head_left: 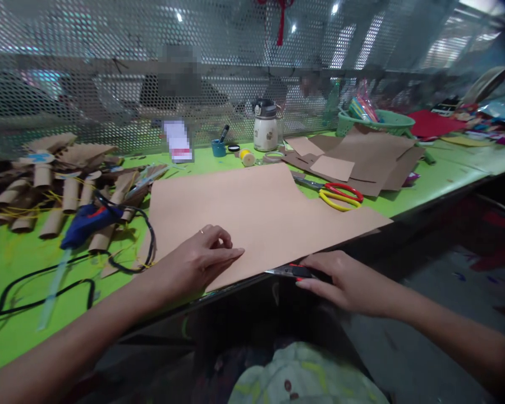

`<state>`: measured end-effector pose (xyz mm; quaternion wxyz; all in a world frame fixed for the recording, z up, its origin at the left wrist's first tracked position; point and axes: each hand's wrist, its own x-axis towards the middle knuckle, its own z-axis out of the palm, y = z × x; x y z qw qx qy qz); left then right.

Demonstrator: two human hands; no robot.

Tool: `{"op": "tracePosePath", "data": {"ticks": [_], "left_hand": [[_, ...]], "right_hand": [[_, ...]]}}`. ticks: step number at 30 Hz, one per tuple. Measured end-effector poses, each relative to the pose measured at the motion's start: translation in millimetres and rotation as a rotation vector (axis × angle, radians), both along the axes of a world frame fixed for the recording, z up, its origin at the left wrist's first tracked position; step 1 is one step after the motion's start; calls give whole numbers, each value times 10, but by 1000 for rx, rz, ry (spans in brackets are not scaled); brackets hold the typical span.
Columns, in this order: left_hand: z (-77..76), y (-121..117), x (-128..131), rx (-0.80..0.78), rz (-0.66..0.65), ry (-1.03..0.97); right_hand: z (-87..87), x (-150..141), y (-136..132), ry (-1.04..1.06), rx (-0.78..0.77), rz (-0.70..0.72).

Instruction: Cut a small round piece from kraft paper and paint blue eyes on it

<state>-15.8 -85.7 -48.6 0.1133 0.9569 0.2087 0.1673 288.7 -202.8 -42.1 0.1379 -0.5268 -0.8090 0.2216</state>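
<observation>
A large sheet of brown kraft paper (231,207) lies across the green table, its near side along the table edge and a curved notch at its upper right. Over the paper's left part is my left hand (208,255), some fingers bent and one stretched to the right, holding nothing. At the front edge, my right hand (334,275) is closed around a black and red utility knife (297,271), its metal blade pointing left by the paper's edge. Red and yellow handled scissors (340,195) rest at the paper's right side, apart from both hands.
A blue hot glue gun (90,224) with a black cord and several paper tubes (70,193) crowd the left. Behind the paper stand a white bottle (265,132), a blue pot (219,148) and a yellow spool (247,157). More brown sheets (370,154) and a green basket (399,124) are right.
</observation>
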Motion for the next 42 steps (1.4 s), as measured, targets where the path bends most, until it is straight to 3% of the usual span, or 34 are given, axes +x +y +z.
{"op": "tracePosePath", "data": {"ticks": [6, 19, 28, 33, 42], "left_hand": [[25, -14, 25, -12, -4, -13], [-13, 7, 9, -42, -8, -4], [237, -3, -208, -160, -61, 26], [188, -1, -336, -193, -75, 11], [138, 59, -323, -213, -79, -5]], "right_hand": [[-19, -238, -47, 58, 27, -2], [56, -452, -36, 99, -31, 6], [26, -281, -55, 32, -96, -41], [-43, -213, -60, 35, -131, -47], [-61, -359, -28, 95, -57, 7]]}}
